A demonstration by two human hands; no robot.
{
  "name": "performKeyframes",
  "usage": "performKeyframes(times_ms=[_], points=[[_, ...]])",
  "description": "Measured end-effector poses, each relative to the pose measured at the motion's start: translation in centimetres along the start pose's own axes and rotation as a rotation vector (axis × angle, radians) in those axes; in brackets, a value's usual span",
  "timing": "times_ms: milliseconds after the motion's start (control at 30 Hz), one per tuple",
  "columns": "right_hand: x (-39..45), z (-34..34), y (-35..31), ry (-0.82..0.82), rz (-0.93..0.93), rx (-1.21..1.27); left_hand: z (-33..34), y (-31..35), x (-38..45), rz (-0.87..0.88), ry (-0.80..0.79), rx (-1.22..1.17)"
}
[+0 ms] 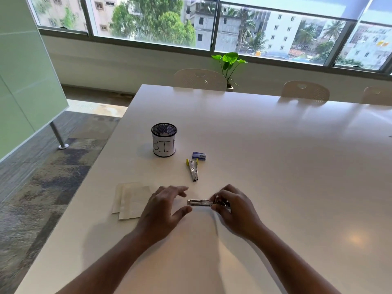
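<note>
While the small silver metal stapler [200, 202] is gripped at its right end by the right hand [231, 209], low over the glossy white tabletop [275, 166], the left hand [163, 209] is kept released, fingers spread, its thumb just beside the stapler's left end.

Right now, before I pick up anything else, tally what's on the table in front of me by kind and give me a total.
Staplers: 2, the silver stapler in the right hand and the yellow-tipped stapler lying open
Boxes: 1, the blue box
Cups: 1, the mesh cup marked BIN
Paper: 2 overlapping paper pieces
Total: 6
</note>
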State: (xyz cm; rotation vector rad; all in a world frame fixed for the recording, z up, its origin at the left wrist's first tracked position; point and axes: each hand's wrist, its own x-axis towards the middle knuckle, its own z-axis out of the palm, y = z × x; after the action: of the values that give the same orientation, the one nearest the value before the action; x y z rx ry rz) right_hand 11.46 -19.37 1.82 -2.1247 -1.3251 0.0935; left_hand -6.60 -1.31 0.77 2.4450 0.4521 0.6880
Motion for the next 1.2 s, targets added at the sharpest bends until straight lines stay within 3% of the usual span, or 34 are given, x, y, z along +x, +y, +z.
performKeyframes(times_ms=[733, 967, 1200], points=[[-2.6, 2.1, -1.1, 0.07, -0.031, -0.106, 0.2, -0.4, -1.7, 0.014, -0.026, -0.022], [-1.8, 0.3, -1.3, 0.092, -0.022, 0.073, -0.1, -0.9, -1.1, -0.071, -0.025, -0.13], [4.4, -0.1, 0.5, 0.161, 0.183, 0.105, -0.3, -1.0, 4.1, -0.163, 0.075, -0.17]])
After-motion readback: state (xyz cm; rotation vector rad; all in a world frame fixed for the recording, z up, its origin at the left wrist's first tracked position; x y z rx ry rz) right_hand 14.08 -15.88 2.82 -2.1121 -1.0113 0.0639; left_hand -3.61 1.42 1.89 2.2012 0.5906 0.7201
